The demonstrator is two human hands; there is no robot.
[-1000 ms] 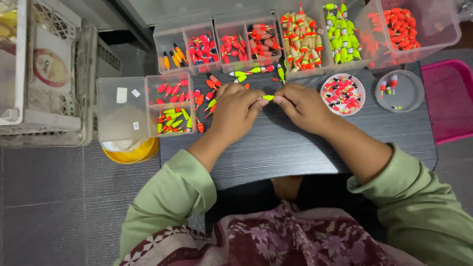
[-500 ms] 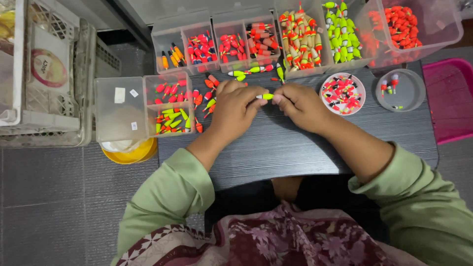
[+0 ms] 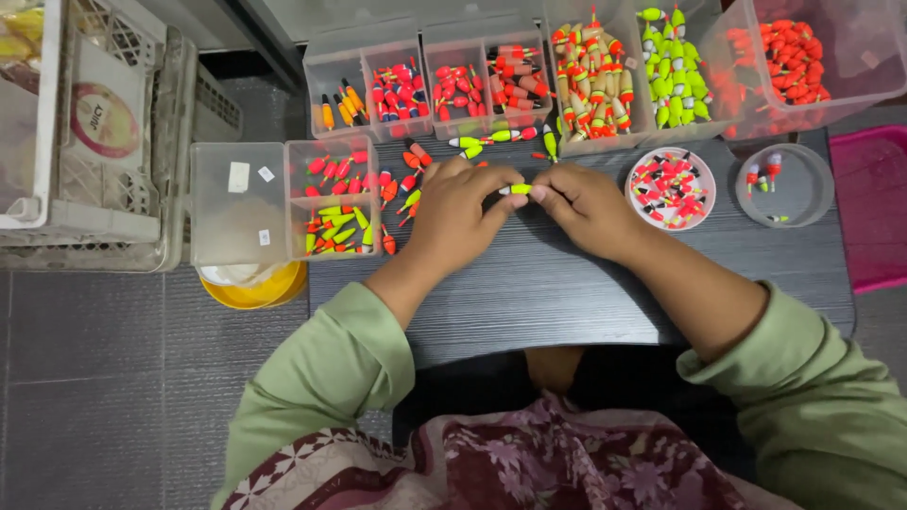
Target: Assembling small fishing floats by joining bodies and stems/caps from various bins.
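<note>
My left hand (image 3: 456,210) and my right hand (image 3: 584,203) meet over the dark table (image 3: 567,283) and pinch one small yellow-green fishing float (image 3: 517,189) between their fingertips. Loose floats (image 3: 402,184) in red, orange and green lie on the table just left of my left hand, and a few more floats (image 3: 496,138) lie beyond my fingers. A round clear dish of red and black floats (image 3: 671,187) sits right of my right hand.
Clear compartment boxes (image 3: 605,66) of coloured floats line the far table edge. A clear box (image 3: 283,198) overhangs the left edge above a yellow bowl (image 3: 255,288). A nearly empty round dish (image 3: 784,184), a pink tray (image 3: 874,208) and white crates (image 3: 85,132) flank the table.
Both hands stay together on the small float; fingers shift only slightly. Nothing else has moved.
</note>
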